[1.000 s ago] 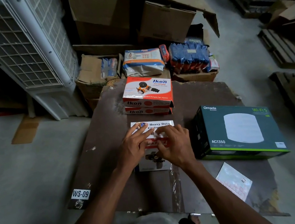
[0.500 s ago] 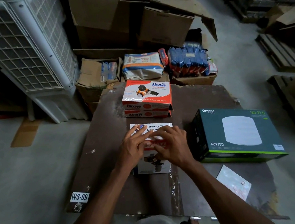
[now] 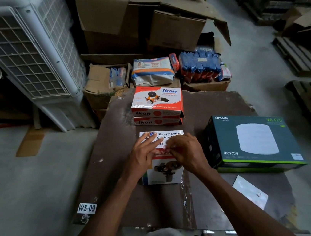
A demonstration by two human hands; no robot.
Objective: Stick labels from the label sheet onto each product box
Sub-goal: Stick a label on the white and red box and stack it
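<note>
We had the white carton-sealer box [image 3: 163, 173] lying flat on the dark board [image 3: 114, 143], just in front of two stacked Ikon boxes [image 3: 157, 107]. Our left hand [image 3: 143, 156] lay on its top with the fingers [image 3: 148, 141] straight and spread. Our right hand [image 3: 188, 153] was curled over the middle of the box, fingertips drawn together, perhaps pinching a small label, though we could not make it out. The label sheet [image 3: 250, 191] lay near the board's right corner, in front of the green Omada box [image 3: 254, 142].
</note>
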